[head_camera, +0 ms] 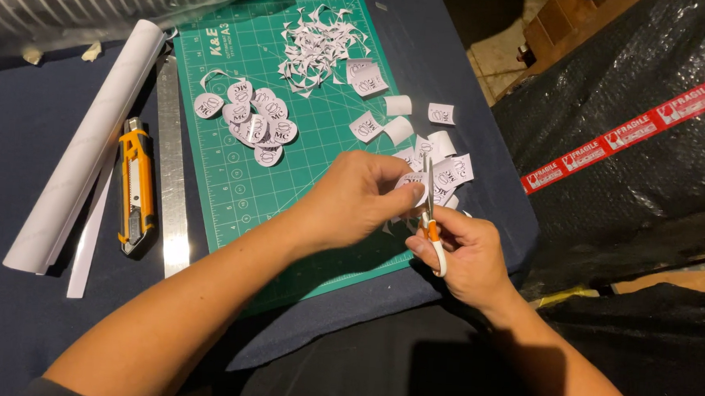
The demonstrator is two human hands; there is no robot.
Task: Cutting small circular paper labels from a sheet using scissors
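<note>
While I look down from the head camera, my left hand (358, 200) is curled nearly closed, thumb and fingertips pinching a small white paper sticker with a dark printed emblem (412, 179). My right hand (466, 256) is wrapped closed around the orange-and-white handles of a small pair of scissors (430, 210), whose thin metal blades point up and meet the sticker's edge. Both hands hover over the lower right corner of a green gridded cutting mat (232, 192), which lies on a surface covered in dark blue cloth (18, 140).

Just behind the hands, near the mat's right edge, lies a loose cluster of uncut square white stickers (442, 166), several curling upward. On the mat's upper left part sits a pile of round cut-out stickers (252, 116), overlapping one another. At the mat's top lies a heap of small white paper trimmings (316, 47).

Left of the mat, touching its edge, runs a long steel ruler (169, 164). Beside that lies an orange and black utility knife (137, 188), then a long roll of white paper (90, 140) set diagonally.

To the right, beyond the surface, is a large package wrapped in black bubble wrap (635, 181), crossed by a diagonal strip of red tape with white lettering (629, 128).
</note>
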